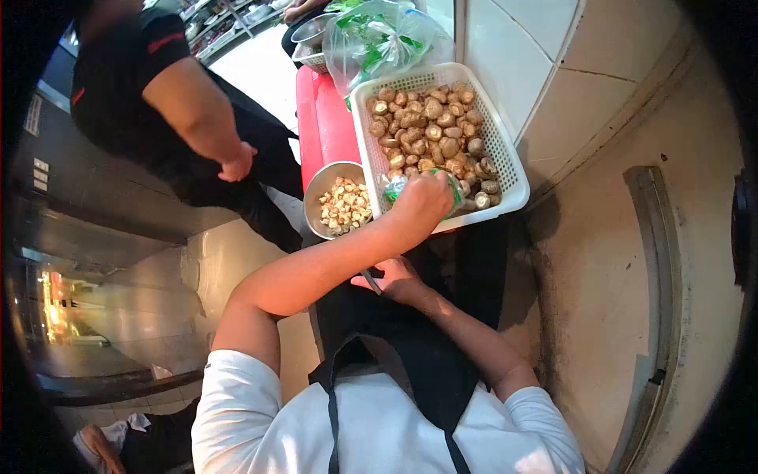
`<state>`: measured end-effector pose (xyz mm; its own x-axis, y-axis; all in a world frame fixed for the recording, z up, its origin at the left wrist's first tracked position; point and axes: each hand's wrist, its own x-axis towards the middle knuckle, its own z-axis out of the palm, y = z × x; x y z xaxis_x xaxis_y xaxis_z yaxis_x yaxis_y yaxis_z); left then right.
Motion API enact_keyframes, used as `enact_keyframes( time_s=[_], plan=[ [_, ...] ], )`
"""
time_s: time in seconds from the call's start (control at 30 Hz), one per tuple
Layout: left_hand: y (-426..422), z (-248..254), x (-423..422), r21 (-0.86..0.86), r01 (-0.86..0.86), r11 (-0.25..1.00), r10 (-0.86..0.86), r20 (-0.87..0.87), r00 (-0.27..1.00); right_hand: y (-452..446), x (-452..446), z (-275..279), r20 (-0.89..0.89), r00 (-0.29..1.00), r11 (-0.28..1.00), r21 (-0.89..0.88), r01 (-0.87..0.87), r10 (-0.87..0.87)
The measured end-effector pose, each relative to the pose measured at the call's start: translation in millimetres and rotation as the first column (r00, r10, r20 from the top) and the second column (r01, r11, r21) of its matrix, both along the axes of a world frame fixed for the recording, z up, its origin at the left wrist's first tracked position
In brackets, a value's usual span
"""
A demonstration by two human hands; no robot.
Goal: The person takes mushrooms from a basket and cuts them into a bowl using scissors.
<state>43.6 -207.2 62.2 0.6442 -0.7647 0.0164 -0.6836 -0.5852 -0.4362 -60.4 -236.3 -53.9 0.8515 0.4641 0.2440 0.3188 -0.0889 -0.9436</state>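
Note:
My left hand [426, 197] reaches over the near end of a white perforated basket [517, 186]. Its fingers are closed on a crumpled green-and-clear plastic wrapper [456, 194], which shows on both sides of the hand. Brown whole mushrooms [434, 130] fill the basket. Close to my lap, my right hand [399, 282] is closed around a narrow grey, blade-like thing [371, 281]; its exact kind is unclear. A metal bowl [313, 189] of pale cut pieces [345, 204] stands left of the basket, just beyond my left forearm.
A red surface [328, 130] lies beside the basket, with a clear bag of green leaves [387, 39] at its far end. Tiled wall [568, 103] borders the right. A person in black [158, 103] stands at left; another person's arm [99, 446] shows lower left.

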Motion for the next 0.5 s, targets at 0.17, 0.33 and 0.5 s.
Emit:
enact_keyframes(
  time_s=[0.17, 0.33, 0.5],
  plan=[
    [7, -11, 4, -0.064, -0.121, 0.991, 0.120, -0.011, 0.993, 5, 3, -13, -0.109, 0.993, 0.998, -0.008, -0.056, 0.055],
    [11, -9, 4, -0.236, -0.157, 0.959, 0.113, -0.188, 0.976, 9, 3, -18, -0.127, 0.991, 0.999, -0.003, -0.054, 0.054],
    [26, -1, 14, -0.504, -0.157, 0.849, -0.021, -0.329, 0.944, 4, 3, -3, -0.266, 0.963, 0.997, -0.057, -0.054, 0.037]
  ],
)
